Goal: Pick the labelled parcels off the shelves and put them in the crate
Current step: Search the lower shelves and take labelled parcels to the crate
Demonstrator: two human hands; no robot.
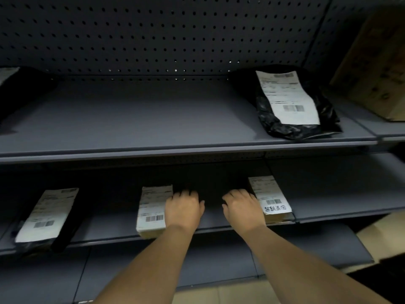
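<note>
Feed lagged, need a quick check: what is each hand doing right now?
Left hand: fingers curled over the middle boxed parcel.
Right hand: beside the handwritten-label parcel; grip cannot be told.

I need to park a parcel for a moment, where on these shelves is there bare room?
Widest bare patch: the upper shelf, between the black bag at its left end and the black labelled bag on the right. The lower shelf is bare right of the handwritten-label box. It is crowded around both hands.
</note>
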